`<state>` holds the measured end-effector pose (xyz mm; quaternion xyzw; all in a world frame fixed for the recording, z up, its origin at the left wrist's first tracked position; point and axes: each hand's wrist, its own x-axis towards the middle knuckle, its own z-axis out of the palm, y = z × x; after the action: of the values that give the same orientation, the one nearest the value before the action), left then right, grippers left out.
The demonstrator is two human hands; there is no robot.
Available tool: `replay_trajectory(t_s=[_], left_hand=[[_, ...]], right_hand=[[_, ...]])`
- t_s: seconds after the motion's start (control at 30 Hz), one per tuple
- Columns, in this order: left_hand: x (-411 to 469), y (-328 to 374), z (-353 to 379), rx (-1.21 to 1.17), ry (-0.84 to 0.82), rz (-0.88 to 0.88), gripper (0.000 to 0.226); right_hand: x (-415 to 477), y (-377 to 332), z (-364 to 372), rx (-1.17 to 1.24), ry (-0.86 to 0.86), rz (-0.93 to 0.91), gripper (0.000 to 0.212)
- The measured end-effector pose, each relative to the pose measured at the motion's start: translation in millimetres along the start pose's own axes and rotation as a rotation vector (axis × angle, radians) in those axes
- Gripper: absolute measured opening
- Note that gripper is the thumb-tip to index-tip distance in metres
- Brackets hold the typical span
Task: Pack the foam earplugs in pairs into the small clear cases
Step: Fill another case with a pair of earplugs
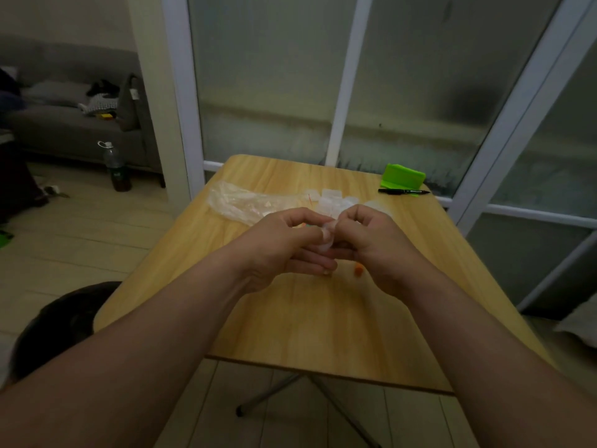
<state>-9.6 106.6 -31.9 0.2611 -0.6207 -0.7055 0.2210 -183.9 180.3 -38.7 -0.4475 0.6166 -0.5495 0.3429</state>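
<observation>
One case in work: the hands meet over the middle of the table [290, 324], with a small clear case [327, 238] held between them.
Left hand [289, 250]: fingers curled, thumb and fingertips pinching the case from its left side.
Right hand [371, 244]: fingers curled as well, gripping the same case from the right. I cannot tell whether it is pressing a lid shut or pushing an earplug in.
Inside the held case: blurred and covered by fingers, so its contents cannot be read.
Loose piece: an orange earplug [358, 270] lies on the table just beside the right hand, on the near side, not yet packed.
Speck of colour: a bit of teal and orange shows just beyond the left hand. It may be another earplug but is too small to be sure.
Case cluster: several clear cases [329, 199] sit together toward the far edge, just beyond the hands. Whether they are filled or empty cannot be made out.
Plastic bag [239, 203]: crumpled, toward the far left corner, beside the cluster.
Black marker [403, 191] and green holder [403, 176]: by the far right corner, well apart from the work.
Progress, as a judgement: partway, with one case being handled, at least one earplug left loose, and no case showing a finished pair.
Left to do: probably finish this case, then pack the orange earplug with a partner.
</observation>
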Motion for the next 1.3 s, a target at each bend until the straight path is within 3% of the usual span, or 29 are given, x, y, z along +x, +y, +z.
replay_trajectory(t_s=[0.1, 0.27, 0.6, 0.93, 1.1, 1.3], left_hand=[[1, -1, 1, -0.007, 0.011, -0.002, 0.031], [1, 2, -2, -0.034, -0.024, 0.044, 0.037], [2, 4, -2, -0.025, -0.061, 0.059, 0.037], [11, -8, 9, 0.122, 0.123, 0.016, 0.022], [12, 2, 4, 0.022, 0.215, 0.034, 0.016], [18, -9, 6, -0.095, 0.269, 0.035, 0.009]], right_hand=[[-1, 4, 0, 0.033, -0.02, 0.027, 0.011], [-3, 1, -11, 0.09, -0.078, 0.042, 0.028], [-10, -11, -15, -0.032, -0.084, -0.024, 0.028], [-1, -11, 6, -0.254, 0.001, 0.043, 0.008], [3, -13, 8, -0.223, 0.023, 0.045, 0.018], [4, -6, 13, -0.217, 0.059, 0.052, 0.014]])
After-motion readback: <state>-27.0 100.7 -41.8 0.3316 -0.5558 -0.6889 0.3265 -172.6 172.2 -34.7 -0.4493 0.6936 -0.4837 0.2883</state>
